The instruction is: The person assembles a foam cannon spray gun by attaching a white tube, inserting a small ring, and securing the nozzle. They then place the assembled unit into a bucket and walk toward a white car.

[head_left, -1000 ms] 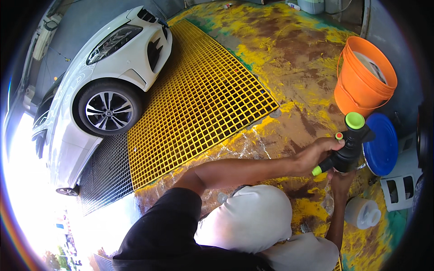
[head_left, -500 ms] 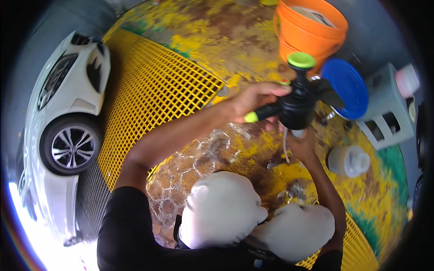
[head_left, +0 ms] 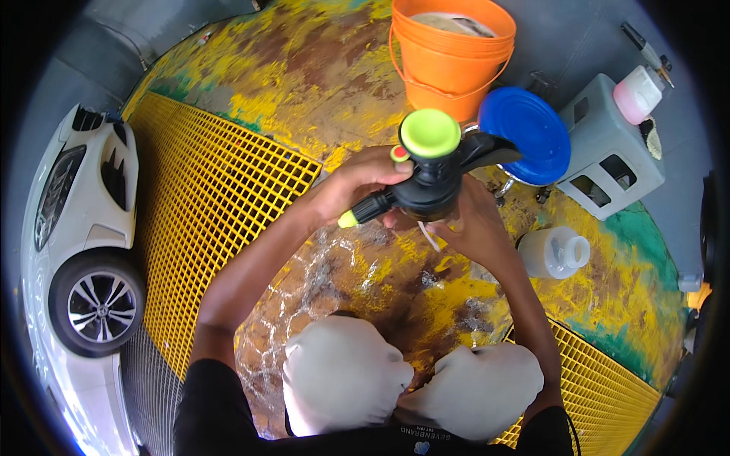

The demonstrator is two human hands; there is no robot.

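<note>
Both my hands hold a black pump-sprayer head [head_left: 430,190] with a lime-green pump knob, a lime nozzle tip and a black handle jutting right. My left hand [head_left: 353,182] is wrapped around its left side, the thumb beside a small red-and-lime button. Underneath, on the right, my right hand [head_left: 475,220] grips its lower part; those fingers are partly hidden. A thin white tube [head_left: 430,235] hangs below the head. No sprayer bottle shows beneath it. Right of my right forearm, a translucent white jug [head_left: 549,252] stands on the floor.
An orange bucket [head_left: 452,72] of cloudy liquid stands ahead, beside a blue round-topped stool [head_left: 525,137]. A grey crate-like box [head_left: 608,152] holds a pink-filled bottle [head_left: 637,95]. Yellow grating [head_left: 213,182] and a white car [head_left: 84,197] lie left. The paint-worn floor [head_left: 334,273] looks wet.
The view has turned, so bucket, stool and box appear further left. The sprayer head is tilted, showing more of its knob's top. Both hands keep their hold.
</note>
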